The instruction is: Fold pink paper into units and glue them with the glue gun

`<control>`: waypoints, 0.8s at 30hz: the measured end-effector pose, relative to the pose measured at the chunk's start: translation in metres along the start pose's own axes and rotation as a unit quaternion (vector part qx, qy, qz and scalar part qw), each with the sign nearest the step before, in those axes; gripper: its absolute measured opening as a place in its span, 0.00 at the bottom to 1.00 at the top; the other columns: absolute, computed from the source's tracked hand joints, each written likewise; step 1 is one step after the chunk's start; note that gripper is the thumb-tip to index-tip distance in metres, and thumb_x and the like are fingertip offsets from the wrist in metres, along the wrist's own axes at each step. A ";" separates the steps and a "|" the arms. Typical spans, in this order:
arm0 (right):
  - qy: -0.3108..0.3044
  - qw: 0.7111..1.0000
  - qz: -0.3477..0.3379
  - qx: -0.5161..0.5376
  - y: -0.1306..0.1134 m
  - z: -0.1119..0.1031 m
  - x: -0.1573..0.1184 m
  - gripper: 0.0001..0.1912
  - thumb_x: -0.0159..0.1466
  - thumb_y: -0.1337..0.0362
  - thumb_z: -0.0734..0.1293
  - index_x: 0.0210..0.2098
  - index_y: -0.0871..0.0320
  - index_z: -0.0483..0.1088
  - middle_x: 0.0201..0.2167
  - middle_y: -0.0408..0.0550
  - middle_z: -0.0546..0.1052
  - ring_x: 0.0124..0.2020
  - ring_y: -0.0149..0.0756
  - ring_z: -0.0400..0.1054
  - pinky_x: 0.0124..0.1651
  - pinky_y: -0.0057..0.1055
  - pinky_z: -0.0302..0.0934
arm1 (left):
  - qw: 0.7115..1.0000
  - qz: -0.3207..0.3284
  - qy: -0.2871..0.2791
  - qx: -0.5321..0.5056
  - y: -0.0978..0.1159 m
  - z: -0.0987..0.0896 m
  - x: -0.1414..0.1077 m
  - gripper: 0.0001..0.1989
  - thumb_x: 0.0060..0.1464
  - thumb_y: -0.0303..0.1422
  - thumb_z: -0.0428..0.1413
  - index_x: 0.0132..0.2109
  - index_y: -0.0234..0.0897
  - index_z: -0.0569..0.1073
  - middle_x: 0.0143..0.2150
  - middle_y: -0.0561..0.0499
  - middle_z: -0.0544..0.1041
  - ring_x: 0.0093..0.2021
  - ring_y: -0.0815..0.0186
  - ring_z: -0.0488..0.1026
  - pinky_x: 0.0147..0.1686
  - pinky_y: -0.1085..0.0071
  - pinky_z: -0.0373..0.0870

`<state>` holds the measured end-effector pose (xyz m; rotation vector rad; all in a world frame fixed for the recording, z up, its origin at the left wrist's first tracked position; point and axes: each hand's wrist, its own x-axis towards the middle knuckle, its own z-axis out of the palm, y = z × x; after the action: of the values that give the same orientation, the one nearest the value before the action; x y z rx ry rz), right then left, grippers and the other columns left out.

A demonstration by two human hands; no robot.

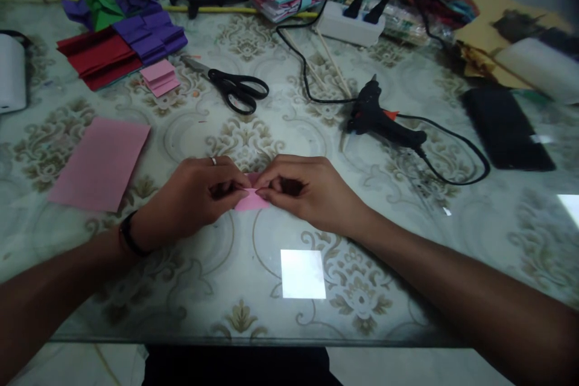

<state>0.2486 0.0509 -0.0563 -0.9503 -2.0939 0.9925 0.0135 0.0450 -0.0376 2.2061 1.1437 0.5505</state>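
Observation:
A small piece of pink paper (251,201) is pinched between both hands at the middle of the table, partly hidden by the fingers. My left hand (199,193), with a ring and a black wristband, grips its left part between thumb and fingers. From the right, my right hand (307,190) pinches it close beside the left fingertips. A flat pink sheet (102,163) lies to the left of my left hand. Farther back rests a small pleated pink paper (160,78).
Black scissors (237,87) lie beyond the hands. A black glue gun (380,117) with its cable and a phone (507,126) are at right. Folded red paper (99,57), purple paper (151,36) and a white power strip (348,24) sit at the back.

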 end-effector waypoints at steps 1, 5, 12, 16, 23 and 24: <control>0.001 1.000 -0.002 -0.001 0.000 0.000 0.000 0.03 0.68 0.69 0.72 0.38 0.56 0.80 0.32 0.42 0.78 0.28 0.28 0.69 0.31 0.26 0.60 | 1.000 0.000 0.004 -0.002 0.001 0.000 0.000 0.05 0.62 0.27 0.61 0.42 0.37 0.83 0.32 0.55 0.79 0.27 0.72 0.70 0.31 0.74 0.64; 0.001 1.000 0.000 0.000 -0.001 0.001 0.000 0.03 0.68 0.69 0.72 0.38 0.56 0.79 0.32 0.42 0.79 0.27 0.28 0.69 0.29 0.26 0.60 | 1.000 -0.003 0.011 -0.002 0.003 -0.001 0.001 0.05 0.61 0.26 0.61 0.39 0.37 0.83 0.28 0.57 0.76 0.26 0.73 0.69 0.30 0.74 0.63; 0.008 1.000 0.008 0.002 -0.003 0.002 0.001 0.05 0.67 0.71 0.72 0.41 0.57 0.81 0.34 0.43 0.82 0.29 0.28 0.71 0.32 0.26 0.62 | 0.999 -0.050 0.004 -0.011 0.008 -0.006 0.002 0.04 0.59 0.27 0.64 0.39 0.37 0.85 0.30 0.56 0.79 0.27 0.71 0.71 0.30 0.72 0.64; 0.015 1.000 0.011 -0.001 -0.003 0.002 0.000 0.05 0.68 0.70 0.73 0.41 0.56 0.82 0.35 0.44 0.83 0.30 0.30 0.72 0.34 0.27 0.63 | 0.998 -0.055 -0.017 -0.010 0.008 -0.006 0.002 0.06 0.62 0.30 0.62 0.39 0.35 0.85 0.32 0.53 0.81 0.29 0.69 0.73 0.32 0.71 0.65; 0.020 1.000 0.010 -0.003 -0.005 0.008 -0.001 0.03 0.67 0.70 0.73 0.38 0.57 0.81 0.32 0.43 0.81 0.29 0.30 0.71 0.33 0.27 0.63 | 0.999 -0.015 0.012 -0.026 0.004 0.001 0.001 0.08 0.60 0.27 0.60 0.32 0.36 0.80 0.25 0.57 0.72 0.24 0.73 0.65 0.27 0.72 0.60; 0.021 1.000 0.004 -0.008 -0.006 0.008 -0.001 0.04 0.68 0.70 0.73 0.37 0.57 0.81 0.31 0.43 0.80 0.29 0.30 0.71 0.33 0.27 0.62 | 1.000 -0.009 0.015 -0.024 0.004 0.001 0.001 0.08 0.59 0.26 0.60 0.31 0.36 0.79 0.25 0.57 0.71 0.24 0.73 0.64 0.27 0.73 0.60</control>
<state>0.2408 0.0441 -0.0561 -0.9806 -2.0678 0.9538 0.0171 0.0435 -0.0361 2.1507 1.1534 0.5997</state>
